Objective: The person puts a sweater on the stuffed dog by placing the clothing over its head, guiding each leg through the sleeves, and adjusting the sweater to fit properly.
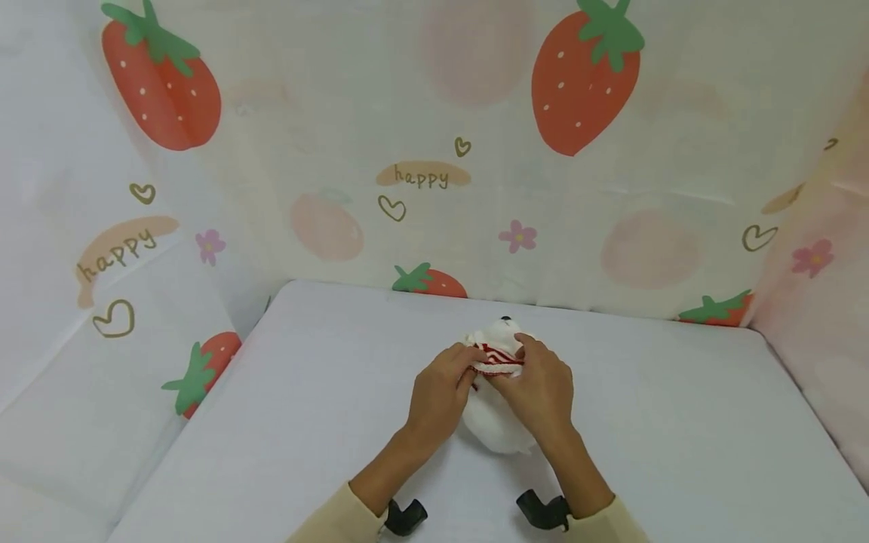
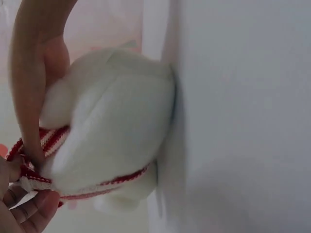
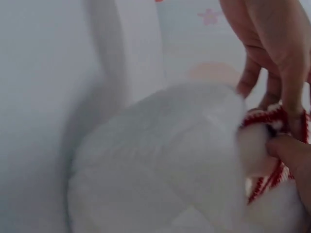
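A white plush bear (image 1: 494,422) with a dark nose is on the white table, its head pointing away from me. Around its upper body is a red-and-white striped knitted garment (image 1: 498,360), seen also as a knitted band (image 2: 124,175) in the left wrist view. My left hand (image 1: 440,392) pinches the garment's edge on the left side. On the right, my right hand (image 1: 541,386) grips the garment beside the bear's head, its thumb at the lower edge. The right wrist view shows the right thumb (image 3: 289,150) against a white stubby limb and the knit. Some fingertips are hidden.
The white tabletop (image 1: 326,362) extends around both hands. A strawberry-printed curtain (image 1: 326,136) stands behind the table and along its sides. Black angled pieces (image 1: 543,510) sit at both wrists, by the cream sleeves (image 1: 607,524).
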`<state>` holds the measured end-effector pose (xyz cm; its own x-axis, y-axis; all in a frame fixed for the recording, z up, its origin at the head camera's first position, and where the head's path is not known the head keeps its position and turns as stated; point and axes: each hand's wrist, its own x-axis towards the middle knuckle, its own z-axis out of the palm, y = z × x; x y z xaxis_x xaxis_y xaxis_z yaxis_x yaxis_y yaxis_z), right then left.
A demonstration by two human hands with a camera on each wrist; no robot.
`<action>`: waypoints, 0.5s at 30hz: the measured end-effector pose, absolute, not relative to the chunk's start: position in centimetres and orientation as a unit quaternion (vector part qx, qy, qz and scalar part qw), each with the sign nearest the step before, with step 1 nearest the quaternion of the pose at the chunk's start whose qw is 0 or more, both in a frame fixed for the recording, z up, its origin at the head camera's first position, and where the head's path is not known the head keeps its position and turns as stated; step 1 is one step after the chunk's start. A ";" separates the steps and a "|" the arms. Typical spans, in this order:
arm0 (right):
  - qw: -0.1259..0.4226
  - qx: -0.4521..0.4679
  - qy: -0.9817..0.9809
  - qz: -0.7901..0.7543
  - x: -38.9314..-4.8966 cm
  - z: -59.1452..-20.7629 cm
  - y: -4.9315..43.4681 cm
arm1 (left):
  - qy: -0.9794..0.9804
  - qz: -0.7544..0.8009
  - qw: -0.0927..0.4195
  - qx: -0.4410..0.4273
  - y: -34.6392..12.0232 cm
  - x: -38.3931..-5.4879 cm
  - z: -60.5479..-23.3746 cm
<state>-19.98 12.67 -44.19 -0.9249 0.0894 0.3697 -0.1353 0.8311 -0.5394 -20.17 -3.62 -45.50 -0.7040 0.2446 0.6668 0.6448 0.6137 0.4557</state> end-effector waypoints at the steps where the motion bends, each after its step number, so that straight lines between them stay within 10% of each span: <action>1: 0.199 0.011 -0.938 0.283 -20.0 -44.2 12.6 | -0.851 -0.351 0.285 -0.266 -3.5 -20.1 -45.6; 15: 0.190 0.079 -0.946 0.251 -20.3 -44.0 13.4 | -0.852 -0.376 0.244 -0.269 -3.4 -20.1 -45.9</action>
